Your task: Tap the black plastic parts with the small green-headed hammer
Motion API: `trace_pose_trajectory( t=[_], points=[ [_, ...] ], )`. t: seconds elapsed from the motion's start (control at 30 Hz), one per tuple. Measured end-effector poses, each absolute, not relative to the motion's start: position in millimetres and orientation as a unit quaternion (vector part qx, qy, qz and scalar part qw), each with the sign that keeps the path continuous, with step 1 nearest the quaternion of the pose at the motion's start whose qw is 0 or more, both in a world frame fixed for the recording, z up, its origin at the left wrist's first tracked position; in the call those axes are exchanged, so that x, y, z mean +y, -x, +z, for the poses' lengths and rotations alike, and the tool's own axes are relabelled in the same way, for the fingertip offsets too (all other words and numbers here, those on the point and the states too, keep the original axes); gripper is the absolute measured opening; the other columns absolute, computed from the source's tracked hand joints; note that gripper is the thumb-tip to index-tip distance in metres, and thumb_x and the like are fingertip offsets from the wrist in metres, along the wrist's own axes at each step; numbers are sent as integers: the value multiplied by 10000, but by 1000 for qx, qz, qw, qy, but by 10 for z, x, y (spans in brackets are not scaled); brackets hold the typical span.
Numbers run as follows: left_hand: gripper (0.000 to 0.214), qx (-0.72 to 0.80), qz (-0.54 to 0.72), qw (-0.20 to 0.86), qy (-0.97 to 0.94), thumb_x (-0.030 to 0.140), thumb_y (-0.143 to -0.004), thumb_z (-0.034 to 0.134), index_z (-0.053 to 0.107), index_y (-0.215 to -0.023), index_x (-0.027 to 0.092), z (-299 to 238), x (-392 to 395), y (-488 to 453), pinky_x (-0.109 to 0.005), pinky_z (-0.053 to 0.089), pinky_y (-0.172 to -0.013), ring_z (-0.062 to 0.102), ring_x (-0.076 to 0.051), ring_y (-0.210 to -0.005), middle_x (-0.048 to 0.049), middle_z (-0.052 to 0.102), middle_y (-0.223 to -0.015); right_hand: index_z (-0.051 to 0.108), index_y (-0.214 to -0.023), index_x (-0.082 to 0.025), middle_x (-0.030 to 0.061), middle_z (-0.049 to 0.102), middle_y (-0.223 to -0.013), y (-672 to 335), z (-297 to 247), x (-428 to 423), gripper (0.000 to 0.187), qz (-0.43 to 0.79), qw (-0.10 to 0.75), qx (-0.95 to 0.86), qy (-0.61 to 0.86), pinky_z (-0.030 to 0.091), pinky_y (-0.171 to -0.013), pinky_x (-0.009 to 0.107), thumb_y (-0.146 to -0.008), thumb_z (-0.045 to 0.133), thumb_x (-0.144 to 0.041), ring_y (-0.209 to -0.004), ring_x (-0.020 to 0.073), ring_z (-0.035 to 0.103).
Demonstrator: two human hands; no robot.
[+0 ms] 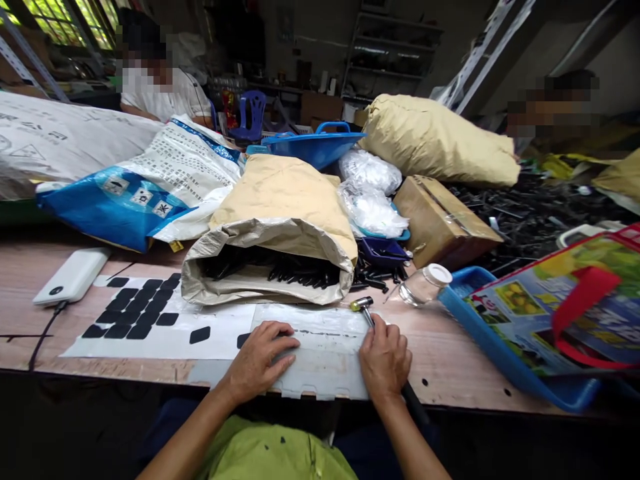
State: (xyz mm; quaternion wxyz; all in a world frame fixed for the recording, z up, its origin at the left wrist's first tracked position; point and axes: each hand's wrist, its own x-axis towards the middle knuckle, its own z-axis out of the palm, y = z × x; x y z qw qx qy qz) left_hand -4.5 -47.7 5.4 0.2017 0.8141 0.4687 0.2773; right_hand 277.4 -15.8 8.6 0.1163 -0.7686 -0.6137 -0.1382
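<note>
In the head view my right hand (385,359) is closed around a small hammer (367,313); its yellowish and metal head points away from me, and a dark handle end shows below the wrist. My left hand (263,357) lies on a translucent grey sheet (320,373) at the table's front edge, fingers stretched out. Just left of those fingers a flat black rounded piece (243,340) is partly covered. More such black pieces (135,307) lie in rows on a white sheet (200,313). Behind the hands an open paper sack (285,193) shows black rod-like parts inside.
A glass jar (425,285) lies on its side near a cardboard box (445,220). To the right, a printed bag (565,300) sits in a blue tray (470,320). A white power bank (73,277) with a cable lies left. Two people (163,93) are beyond the table.
</note>
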Motion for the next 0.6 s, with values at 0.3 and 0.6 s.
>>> trace_pose_trajectory(
  t=[0.3,0.6],
  points=[
    [261,455,292,200,-817,253,-946,610,693,-1193,268,51,-447,55,-442,467,-1019,526,-271,-1196,-84,608,-1258,634,-1290,-255,81,604,-1004,-2715,77,-134,332,-143,121,-595,782,248,-696,338,-984,507,-264,-913,229,506],
    [257,452,298,197,-817,238,-907,658,707,-1157,268,61,-425,54,-447,461,-996,534,-265,-1164,-72,616,-1222,640,-1288,-246,86,601,-1029,-2696,55,-123,337,-142,123,-592,783,250,-706,340,-970,530,-264,-923,221,493]
  ],
)
